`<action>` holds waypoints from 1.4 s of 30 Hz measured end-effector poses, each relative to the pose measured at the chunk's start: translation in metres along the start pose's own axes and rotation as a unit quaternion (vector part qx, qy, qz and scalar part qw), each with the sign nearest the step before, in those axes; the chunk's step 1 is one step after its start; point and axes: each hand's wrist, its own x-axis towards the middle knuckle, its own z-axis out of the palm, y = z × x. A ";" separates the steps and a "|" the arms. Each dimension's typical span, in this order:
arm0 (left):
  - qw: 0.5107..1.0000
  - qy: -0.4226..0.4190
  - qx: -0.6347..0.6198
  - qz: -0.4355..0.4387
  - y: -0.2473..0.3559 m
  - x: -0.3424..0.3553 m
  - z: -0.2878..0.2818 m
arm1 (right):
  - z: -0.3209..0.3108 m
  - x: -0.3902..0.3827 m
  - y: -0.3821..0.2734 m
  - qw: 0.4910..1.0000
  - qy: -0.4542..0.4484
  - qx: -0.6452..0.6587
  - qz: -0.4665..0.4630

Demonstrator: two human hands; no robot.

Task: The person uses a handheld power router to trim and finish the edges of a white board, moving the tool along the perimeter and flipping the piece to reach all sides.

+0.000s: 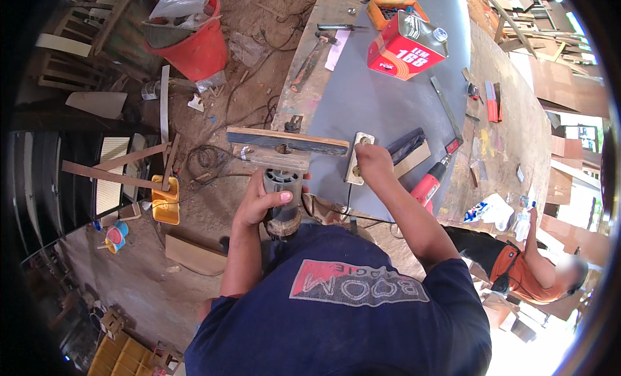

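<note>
My left hand (257,202) is wrapped round the grey body of a trim router (283,211), held upright at the near left edge of the table. The router has a clear base plate (275,158), with a wood strip (291,142) with a dark side lying across it. My right hand (375,161) is closed at a pale power strip (354,169) on the table; whatever the fingers pinch is hidden. Just right of this hand lie a dark, wrapped-looking bundle (407,143) and a tan block (412,158).
On the grey sheet (346,85) stand a red metal can (409,47) and an orange tray (388,12). A hammer (309,62), metal ruler (446,107) and red power drill (432,182) lie around. Cords (207,161) coil on the floor. Another person (533,272) is at right.
</note>
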 end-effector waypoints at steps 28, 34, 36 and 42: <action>0.991 0.105 -0.038 0.077 -0.016 -0.107 0.016 | 0.007 0.002 0.018 0.988 -0.108 -0.107 -0.040; 0.981 0.141 -0.047 0.121 -0.026 -0.155 0.032 | 0.002 -0.001 0.030 0.993 -0.075 -0.067 -0.054; 0.976 0.168 -0.055 0.129 -0.028 -0.176 0.033 | -0.003 -0.015 0.038 0.998 -0.050 -0.017 0.033; 0.942 0.267 -0.093 0.183 -0.037 -0.243 0.007 | -0.023 -0.090 0.042 0.973 -0.104 0.159 0.134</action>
